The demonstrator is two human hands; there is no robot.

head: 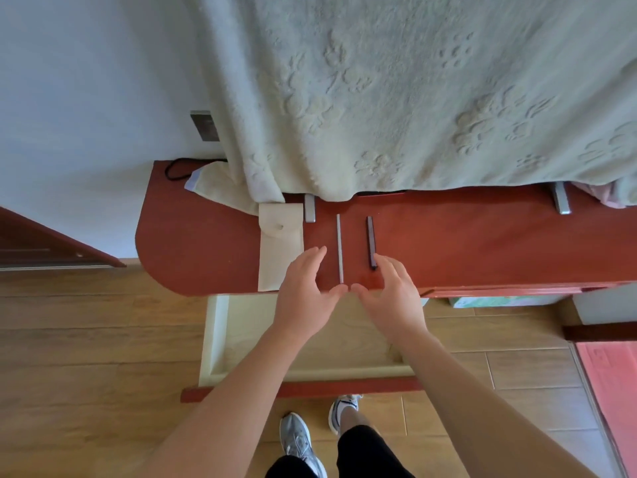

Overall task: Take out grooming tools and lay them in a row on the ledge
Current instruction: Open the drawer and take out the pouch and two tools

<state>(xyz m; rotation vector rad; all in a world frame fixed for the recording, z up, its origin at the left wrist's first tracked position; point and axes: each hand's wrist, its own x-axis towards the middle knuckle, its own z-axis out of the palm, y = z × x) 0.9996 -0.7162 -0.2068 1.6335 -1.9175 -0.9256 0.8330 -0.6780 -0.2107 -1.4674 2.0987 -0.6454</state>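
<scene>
On the red-brown ledge [482, 236] lie two slim grooming tools side by side: a pale grey stick [339, 248] and, to its right, a dark stick [371, 241]. A cream fabric pouch [280, 246] lies flat to their left. My left hand [306, 288] hovers with fingers relaxed just left of the grey stick, partly over the pouch's near corner. My right hand [389, 291] is spread to the right, its fingertips at the dark stick's near end. Both thumbs nearly meet at the ledge's front edge. Neither hand holds anything.
A pulled-out cream drawer [213, 339] with a red front sits under my forearms. A pale green towel [413, 98] hangs down onto the ledge's back. Metal brackets [310, 208] stand at the back. A black cable [179, 169] lies far left. Wooden floor lies below.
</scene>
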